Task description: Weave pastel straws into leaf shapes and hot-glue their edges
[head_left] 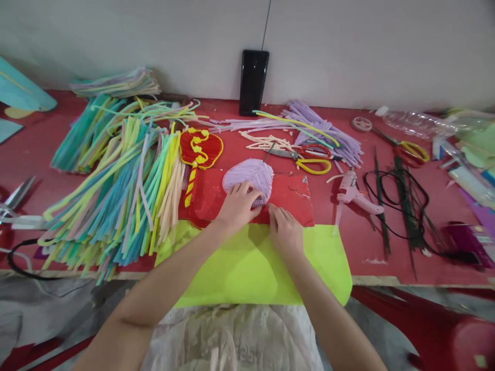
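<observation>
A lilac oval panel (251,172) of pipe cleaners set side by side, shaped like a leaf or small fan, lies on a red mat (290,193). A thin dark stem (269,151) sticks out at its top. My left hand (240,206) lies over its lower part, fingers and thumb bent and gripping it. At its lower right, my right hand (285,226) has its fingers curled together close to the red mat; whatever they pinch is hidden. Beneath both wrists spreads a yellow-green cloth (240,268).
Left are bundled pipe cleaners (124,190) and a red fan (201,149) with yellow trim. Behind lie lilac pipe cleaners (325,129), scissors (313,159) and an upright phone (254,82). A pink glue gun (358,193), its black cord and dark green stems (406,206) lie right.
</observation>
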A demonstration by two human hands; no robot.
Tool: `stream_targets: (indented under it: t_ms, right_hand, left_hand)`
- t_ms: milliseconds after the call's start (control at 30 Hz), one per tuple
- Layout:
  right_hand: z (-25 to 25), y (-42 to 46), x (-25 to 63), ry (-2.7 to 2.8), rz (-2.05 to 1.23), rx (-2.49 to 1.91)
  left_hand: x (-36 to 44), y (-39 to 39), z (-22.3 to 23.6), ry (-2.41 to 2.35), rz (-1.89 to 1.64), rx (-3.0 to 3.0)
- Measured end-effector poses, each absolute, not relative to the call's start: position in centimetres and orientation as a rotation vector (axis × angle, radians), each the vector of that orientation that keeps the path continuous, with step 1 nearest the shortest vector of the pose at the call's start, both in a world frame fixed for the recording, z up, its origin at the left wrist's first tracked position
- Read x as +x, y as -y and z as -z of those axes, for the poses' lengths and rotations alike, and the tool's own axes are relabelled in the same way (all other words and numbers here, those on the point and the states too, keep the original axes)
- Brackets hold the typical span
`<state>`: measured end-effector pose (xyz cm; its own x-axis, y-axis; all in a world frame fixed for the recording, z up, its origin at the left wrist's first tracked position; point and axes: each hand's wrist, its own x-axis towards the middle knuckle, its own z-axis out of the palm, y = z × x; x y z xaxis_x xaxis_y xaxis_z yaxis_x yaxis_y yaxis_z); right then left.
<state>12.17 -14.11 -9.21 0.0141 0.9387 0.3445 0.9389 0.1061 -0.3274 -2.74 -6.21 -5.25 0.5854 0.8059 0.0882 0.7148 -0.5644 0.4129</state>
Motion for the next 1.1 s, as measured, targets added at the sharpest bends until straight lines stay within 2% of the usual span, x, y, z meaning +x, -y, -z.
stream_targets:
  t_ms: [267,400,600,767,1100]
  right_hand:
    - [8.3,13.7,13.1,1.734,-0.108,-1.799]
    - [6.9,11.0,15.6,1.717,-0.03,-1.866]
    - [4.2,2.5,18.2,2.131,0.085,-1.695]
    - [3.9,-3.7,18.1,2.585,0.141,-1.486]
    - [3.7,-5.3,16.9,2.858,0.273,-1.306]
  left_hand:
    - [-2.9,6.2,5.7,-1.224,-0.434,2.523]
    - [-2.9,6.2,5.6,-1.219,-0.42,2.523]
    - [-2.9,6.2,6.0,-1.246,-0.482,2.52]
    - [-3.1,6.1,6.5,-1.235,-0.513,2.539]
    - [-3.1,5.9,6.6,-1.176,-0.529,2.623]
